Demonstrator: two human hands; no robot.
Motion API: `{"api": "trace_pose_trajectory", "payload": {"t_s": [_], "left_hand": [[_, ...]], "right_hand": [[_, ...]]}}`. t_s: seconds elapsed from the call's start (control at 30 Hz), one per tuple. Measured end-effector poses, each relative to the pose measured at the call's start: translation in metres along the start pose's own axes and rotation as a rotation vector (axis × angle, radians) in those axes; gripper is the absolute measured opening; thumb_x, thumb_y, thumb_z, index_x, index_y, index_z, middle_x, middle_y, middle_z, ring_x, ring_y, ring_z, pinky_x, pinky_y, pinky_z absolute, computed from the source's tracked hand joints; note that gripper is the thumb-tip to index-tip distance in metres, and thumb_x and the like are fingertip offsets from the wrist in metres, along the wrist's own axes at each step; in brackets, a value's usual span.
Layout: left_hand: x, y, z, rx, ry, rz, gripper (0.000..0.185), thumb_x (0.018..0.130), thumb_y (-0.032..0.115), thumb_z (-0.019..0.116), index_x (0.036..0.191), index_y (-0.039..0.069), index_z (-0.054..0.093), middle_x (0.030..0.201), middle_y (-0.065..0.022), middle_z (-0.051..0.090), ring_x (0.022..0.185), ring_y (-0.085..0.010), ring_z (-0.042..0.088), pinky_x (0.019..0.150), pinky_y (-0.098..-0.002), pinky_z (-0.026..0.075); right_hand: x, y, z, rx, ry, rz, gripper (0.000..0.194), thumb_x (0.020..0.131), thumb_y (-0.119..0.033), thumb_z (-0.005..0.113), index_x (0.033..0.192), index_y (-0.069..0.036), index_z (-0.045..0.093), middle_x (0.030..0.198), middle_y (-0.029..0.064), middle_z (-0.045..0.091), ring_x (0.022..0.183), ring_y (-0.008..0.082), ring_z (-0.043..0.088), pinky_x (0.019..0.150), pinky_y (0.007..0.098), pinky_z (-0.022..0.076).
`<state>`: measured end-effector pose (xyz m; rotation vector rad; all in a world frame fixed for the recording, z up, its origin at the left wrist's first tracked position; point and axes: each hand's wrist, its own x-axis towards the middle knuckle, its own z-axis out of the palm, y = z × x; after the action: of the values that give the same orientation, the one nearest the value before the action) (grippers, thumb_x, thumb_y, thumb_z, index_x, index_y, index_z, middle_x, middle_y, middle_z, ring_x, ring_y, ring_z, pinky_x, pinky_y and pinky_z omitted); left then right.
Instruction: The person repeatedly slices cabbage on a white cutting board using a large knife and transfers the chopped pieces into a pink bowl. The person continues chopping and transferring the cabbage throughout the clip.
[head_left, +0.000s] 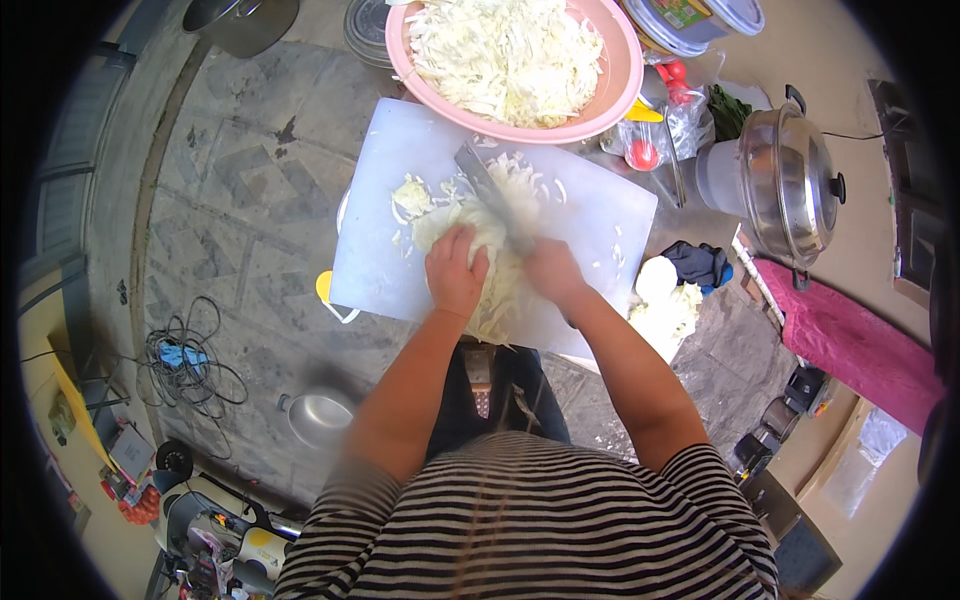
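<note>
My right hand (553, 268) is closed around the handle of a kitchen cleaver (484, 184), whose blade is blurred and points up and to the left. Beside the blade, my left hand (455, 266) presses its fingers on a piece of cabbage (442, 223). Both hands are over a large white cutting board (367, 247). Cut cabbage shreds (517, 176) lie beyond and to the right of the blade, with more near the board's front edge. A small heap of cabbage bits (411, 199) sits left of the cleaver. The handle is mostly hidden by my fist.
A pink basin (397, 56) heaped with shredded cabbage touches the board's far edge. To the right stand bagged tomatoes (643, 155) and a lidded steel pot (787, 184). Cabbage pieces (664, 300) lie by the board's right corner. A metal pan (320, 420) and coiled cable (187, 360) are on the floor.
</note>
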<state>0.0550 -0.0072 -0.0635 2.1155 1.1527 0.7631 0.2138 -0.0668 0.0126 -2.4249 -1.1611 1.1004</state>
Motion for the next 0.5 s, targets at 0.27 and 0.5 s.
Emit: {"api": "trace_pose_trajectory", "payload": {"t_s": [0.27,0.5], "left_hand": [[0.002,0.004,-0.003,0.003,0.008,0.009,0.038,0.081,0.016,0.068,0.117,0.007,0.062,0.114,-0.0133,0.06,0.102,-0.033,0.057,0.086,-0.0428,0.045],[0.002,0.003,-0.002,0.011,0.009,0.012,0.037,0.081,0.016,0.067,0.116,0.007,0.062,0.116,-0.0134,0.06,0.102,-0.0333,0.057,0.085,-0.0426,0.045]], "right_hand": [[-0.045,-0.008,-0.045,-0.045,-0.083,0.053,0.025,0.076,-0.008,0.053,0.094,0.001,0.066,0.09,0.0276,0.065,0.087,0.0431,0.063,0.08,0.0468,0.0514],[-0.003,0.003,0.016,-0.045,-0.044,0.13,0.025,0.075,-0.007,0.053,0.095,0.0,0.067,0.088,0.0267,0.066,0.086,0.0432,0.064,0.081,0.0465,0.0515]]}}
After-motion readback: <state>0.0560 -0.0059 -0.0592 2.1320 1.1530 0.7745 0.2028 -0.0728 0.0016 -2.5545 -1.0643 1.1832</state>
